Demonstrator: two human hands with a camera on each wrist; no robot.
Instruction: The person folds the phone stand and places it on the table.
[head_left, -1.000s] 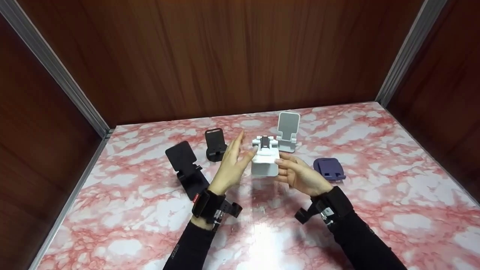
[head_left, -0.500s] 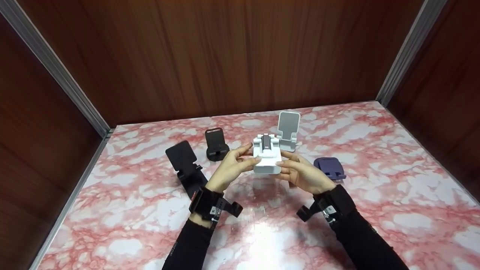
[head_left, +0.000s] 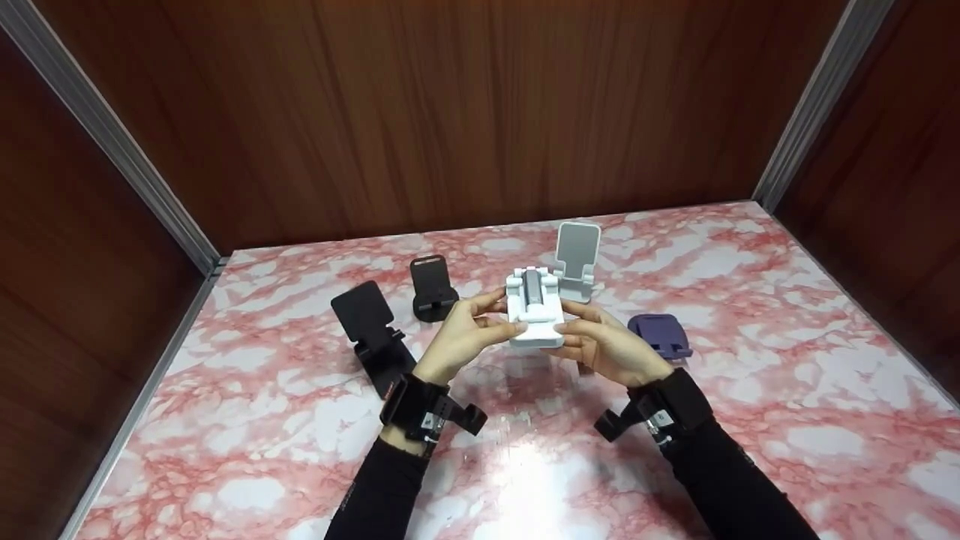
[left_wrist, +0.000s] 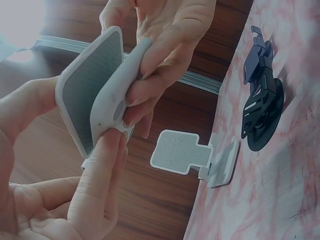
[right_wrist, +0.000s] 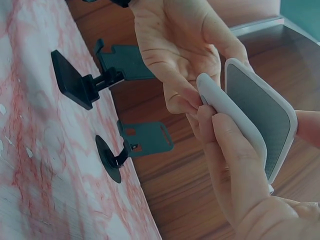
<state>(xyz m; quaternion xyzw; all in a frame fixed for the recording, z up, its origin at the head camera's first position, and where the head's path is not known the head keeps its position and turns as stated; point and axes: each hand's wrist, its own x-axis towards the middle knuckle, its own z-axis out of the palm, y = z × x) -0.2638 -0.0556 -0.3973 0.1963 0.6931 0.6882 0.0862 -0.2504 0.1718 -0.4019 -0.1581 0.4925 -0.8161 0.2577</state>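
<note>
White plastic, smooth and round-cornered, makes up the folding stand point(head_left: 536, 316) held above the table between both hands. Its two plates lean together in a narrow wedge; the wrist views show a grey, finely textured pad framed by the pale rim of one plate, facing the other's plain slab. A grey strip runs up its middle between chunky hinge knuckles. The left hand point(head_left: 457, 341) pinches its left side between thumb and fingers, and the right hand point(head_left: 615, 351) grips its right side likewise, both thumbs near its front edge.

Beyond the folding stand, slightly to its right, is a white-and-grey stand point(head_left: 577, 253), its upright plate stepping in to a narrower neck. To the folding stand's right lies a squat purple stand point(head_left: 658, 334) with rounded corners. To its left are a small black stand point(head_left: 430, 283) with a slotted plate on a round base and, farther left, a matte large black stand point(head_left: 367, 319), its broad plate tilted. Beneath it spreads the table point(head_left: 247, 435), glossy and veined red and white like marble; behind it rises a wall point(head_left: 480, 120) of dark brown wood grain.
</note>
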